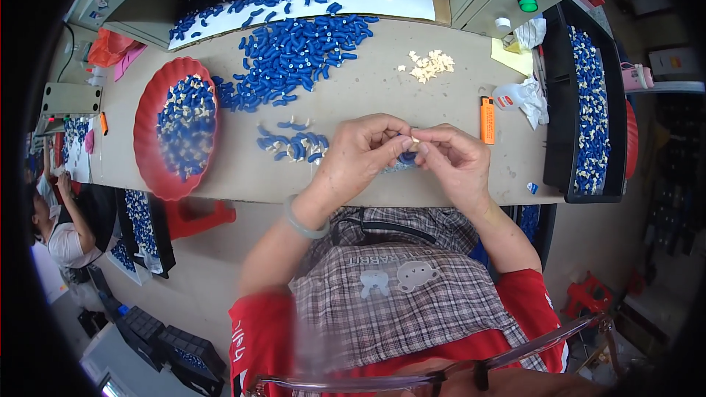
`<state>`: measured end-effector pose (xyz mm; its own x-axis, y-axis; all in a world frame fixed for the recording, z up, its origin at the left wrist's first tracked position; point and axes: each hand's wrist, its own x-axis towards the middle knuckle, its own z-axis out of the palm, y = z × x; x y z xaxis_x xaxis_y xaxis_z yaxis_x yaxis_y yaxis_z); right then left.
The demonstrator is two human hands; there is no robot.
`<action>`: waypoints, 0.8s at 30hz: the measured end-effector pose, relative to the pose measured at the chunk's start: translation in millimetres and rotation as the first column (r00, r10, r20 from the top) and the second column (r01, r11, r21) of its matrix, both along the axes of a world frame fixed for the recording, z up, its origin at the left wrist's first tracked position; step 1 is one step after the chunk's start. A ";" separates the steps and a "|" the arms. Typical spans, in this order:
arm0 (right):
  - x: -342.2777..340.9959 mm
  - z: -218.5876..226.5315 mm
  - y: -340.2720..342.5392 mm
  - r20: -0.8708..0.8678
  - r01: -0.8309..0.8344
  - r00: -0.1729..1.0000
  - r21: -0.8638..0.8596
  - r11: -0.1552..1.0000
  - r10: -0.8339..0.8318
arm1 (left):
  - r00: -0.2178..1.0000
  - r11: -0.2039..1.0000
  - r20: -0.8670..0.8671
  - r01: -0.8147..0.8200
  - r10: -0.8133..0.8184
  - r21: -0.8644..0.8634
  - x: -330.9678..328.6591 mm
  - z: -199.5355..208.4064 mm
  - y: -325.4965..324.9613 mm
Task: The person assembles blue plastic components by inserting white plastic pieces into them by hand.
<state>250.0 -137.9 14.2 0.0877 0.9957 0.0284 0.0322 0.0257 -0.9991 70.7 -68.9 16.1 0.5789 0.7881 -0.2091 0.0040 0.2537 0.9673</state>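
Above the table's front edge, my left hand [354,158] and my right hand [462,165] meet, fingertips pinched together. The left fingers grip a small blue curved plastic piece [407,156], mostly hidden behind them. At its upper end, the right thumb and finger pinch a tiny cream-coloured piece [416,141]. Beside my left hand lies a small group of blue pieces with cream ends [298,147]. Beyond it spreads a large pile of plain blue curved pieces [301,55]. Loose cream pieces [432,65] are heaped farther back, beyond my hands.
A red scalloped dish [147,121] of blue-and-cream pieces stands at left. On the right are an orange utility knife [487,120], a small bottle [509,96] and a black bin [557,103] with similar pieces. Machine buttons [528,4] sit at back right. Another person [70,231] works far left.
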 end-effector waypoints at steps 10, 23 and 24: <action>12.3 16.6 7.5 0.455 -0.225 0.886 0.244 0.943 0.094 | 0.947 0.921 0.214 0.293 -0.241 -0.259 -15.5 -5.1 12.7; 21.6 11.5 3.8 0.376 -0.129 0.924 0.144 0.981 0.066 | 0.989 0.968 0.112 0.122 -0.099 -0.218 -26.7 2.8 8.2; 22.6 10.2 3.8 0.448 -0.136 0.893 0.173 0.976 0.045 | 0.987 0.975 0.148 0.099 -0.070 -0.199 -27.6 -0.1 6.4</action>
<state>272.6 -134.1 24.4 -0.0688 0.9693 0.2360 0.4540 0.2411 -0.8578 43.1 -62.4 16.0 0.6762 0.6838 -0.2743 -0.0967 0.4514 0.8871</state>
